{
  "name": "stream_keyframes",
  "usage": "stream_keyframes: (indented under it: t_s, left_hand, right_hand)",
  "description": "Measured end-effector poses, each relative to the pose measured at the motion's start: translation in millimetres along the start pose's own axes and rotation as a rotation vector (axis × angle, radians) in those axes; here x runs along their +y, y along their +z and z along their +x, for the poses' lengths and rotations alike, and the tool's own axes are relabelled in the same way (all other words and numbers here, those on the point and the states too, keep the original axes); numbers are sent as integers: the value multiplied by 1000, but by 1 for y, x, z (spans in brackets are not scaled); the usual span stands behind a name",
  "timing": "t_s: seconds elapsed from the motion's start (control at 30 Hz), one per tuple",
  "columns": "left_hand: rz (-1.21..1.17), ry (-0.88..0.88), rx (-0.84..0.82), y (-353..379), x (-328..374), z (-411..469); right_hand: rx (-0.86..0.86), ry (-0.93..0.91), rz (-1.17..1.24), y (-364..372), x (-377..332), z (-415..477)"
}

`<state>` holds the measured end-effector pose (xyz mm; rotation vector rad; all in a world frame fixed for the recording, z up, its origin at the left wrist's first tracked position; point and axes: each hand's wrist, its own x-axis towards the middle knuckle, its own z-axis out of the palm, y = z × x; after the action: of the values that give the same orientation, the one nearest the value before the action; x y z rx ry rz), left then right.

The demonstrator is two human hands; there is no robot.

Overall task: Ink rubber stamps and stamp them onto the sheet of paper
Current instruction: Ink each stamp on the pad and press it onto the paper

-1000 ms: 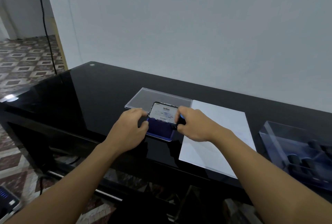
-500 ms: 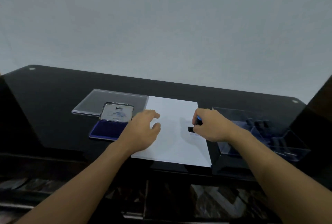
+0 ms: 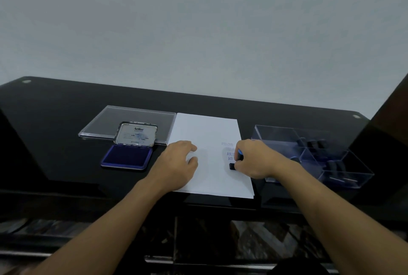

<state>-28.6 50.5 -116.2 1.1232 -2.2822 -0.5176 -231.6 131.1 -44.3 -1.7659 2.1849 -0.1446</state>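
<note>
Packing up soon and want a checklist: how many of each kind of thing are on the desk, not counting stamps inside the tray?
Ink pad: 1
Sheet of paper: 1
Clear lid: 1
Clear compartment tray: 1
Stamp in right hand: 1
Total: 5

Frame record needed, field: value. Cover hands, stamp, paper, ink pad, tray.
paper: on black table, blue prints on its right part
left hand: rests on paper's left part, fingers relaxed
right hand: grips stamp, base down on paper just below the prints
ink pad: open, left of paper, lid raised
clear cover: flat behind ink pad
tray: clear, right of paper, spare stamps in compartments
</note>
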Motion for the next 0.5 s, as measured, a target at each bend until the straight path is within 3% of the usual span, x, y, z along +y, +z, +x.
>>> stream_keyframes:
  t_s: [0.5]
  left_hand:
    - [0, 24, 4, 3, -1, -3]
  right_hand:
    - [-54, -28, -81, 5, -3, -3]
